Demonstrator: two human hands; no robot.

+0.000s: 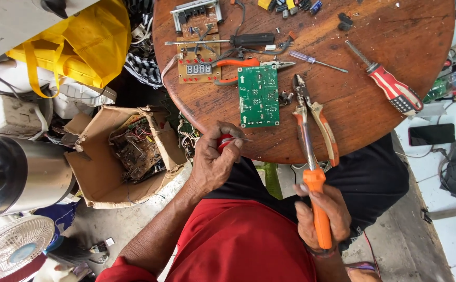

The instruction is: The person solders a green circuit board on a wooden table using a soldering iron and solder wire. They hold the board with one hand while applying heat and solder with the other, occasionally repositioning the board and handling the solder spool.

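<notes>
Head view, looking down over a round wooden table (384, 31) and the person's lap.

Item 1: left hand (213, 162). Sits at the table's near edge, just below the green board (259, 95). Fingers curled shut around a small red part (225, 141), pinched between thumb and fingertips; a thin metal lead or tip sticks out of it to the right. What the part is cannot be told. Wrist bent, forearm running down-left toward the red shirt.

Item 2: right hand (322, 214). Lies lower and to the right, over the lap, off the table. Fingers wrapped closed on one orange handle of the pliers (311, 141).

Item 3: pliers. Long axis near upright in the picture, leaning slightly; jaws point away from the body and lie on the tabletop just right of the green board. Second handle splays out to the right, so the jaws stand partly open.

Key relation: red part lies up and to the left of the right hand, well left of the plier handles, nearer the plier jaws than the gripped end. Left hand is the nearer hand to the green board; the two hands are apart, not touching.

Item 4: surroundings. Brown display board (199, 65) farther back; red-handled screwdriver (390, 86) to the right; cardboard box (129, 156) of scrap boards on the floor at left.
</notes>
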